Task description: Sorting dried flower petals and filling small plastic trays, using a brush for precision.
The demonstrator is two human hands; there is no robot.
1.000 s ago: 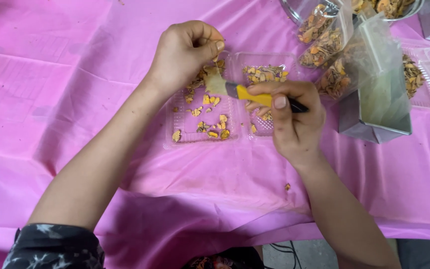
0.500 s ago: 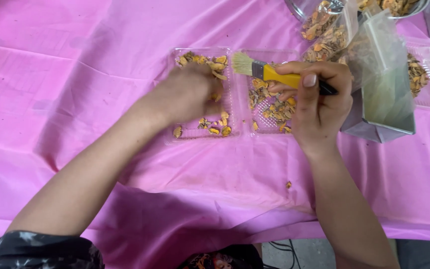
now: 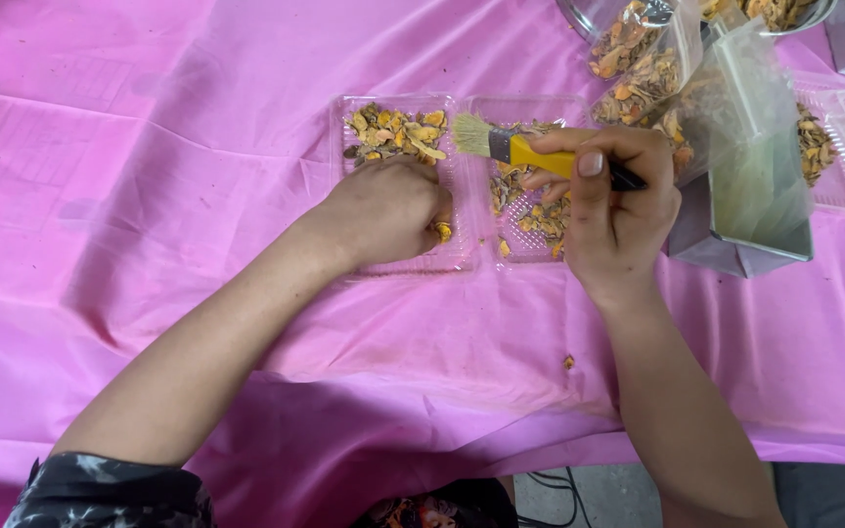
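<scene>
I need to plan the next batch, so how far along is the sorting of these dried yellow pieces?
Dried yellow pieces already sit in both halves of the clear tray. In hand: left hand picks inside the tray, right hand holds a yellow-handled brush. Left: clear bags of pieces beside a metal box.

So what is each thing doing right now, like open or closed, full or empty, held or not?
Left hand: closed in a loose fist, resting inside the left half of the tray.
Right hand: shut on the paintbrush.
Paintbrush: held level, bristles pointing left.
Clear plastic tray: open, lying flat, partly filled.
Yellow dried pieces: loose, heaped at the far end.
Plastic bag: open, standing in a metal container.
Pink tablecloth: spread out, wrinkled.
</scene>
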